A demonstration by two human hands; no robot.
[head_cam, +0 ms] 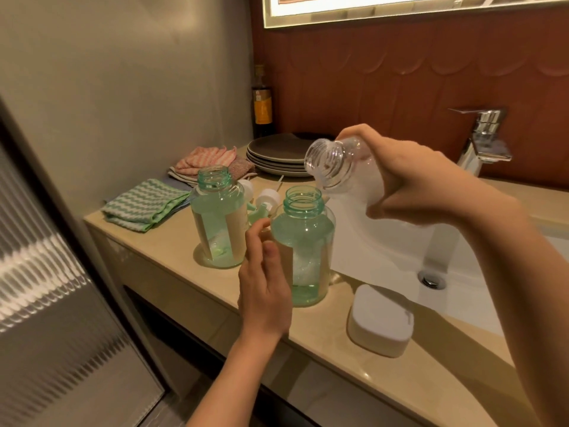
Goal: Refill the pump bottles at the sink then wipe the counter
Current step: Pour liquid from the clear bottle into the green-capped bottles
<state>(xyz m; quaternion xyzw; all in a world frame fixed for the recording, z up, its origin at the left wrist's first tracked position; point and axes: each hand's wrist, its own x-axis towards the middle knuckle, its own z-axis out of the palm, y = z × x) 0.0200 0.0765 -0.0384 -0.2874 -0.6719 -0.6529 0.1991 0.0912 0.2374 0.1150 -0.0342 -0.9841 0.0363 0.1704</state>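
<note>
R hand [409, 183] grips tilted clear ribbed plastic bottle [329, 163], 1 o'clock of uncapped green bottle [303, 241]; L hand [264, 291] slack-fingered at 9.

near pump bottle [303, 238] and far pump bottle [215, 220], green-tinted, uncapped, stand upright on the beige counter [166, 272]; a clear bottle [329, 163] tilts over the near one's mouth.

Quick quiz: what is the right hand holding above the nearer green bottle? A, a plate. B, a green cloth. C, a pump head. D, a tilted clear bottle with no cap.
D: the right hand grips a clear bottle, tilted with its open mouth over the nearer green bottle.
</note>
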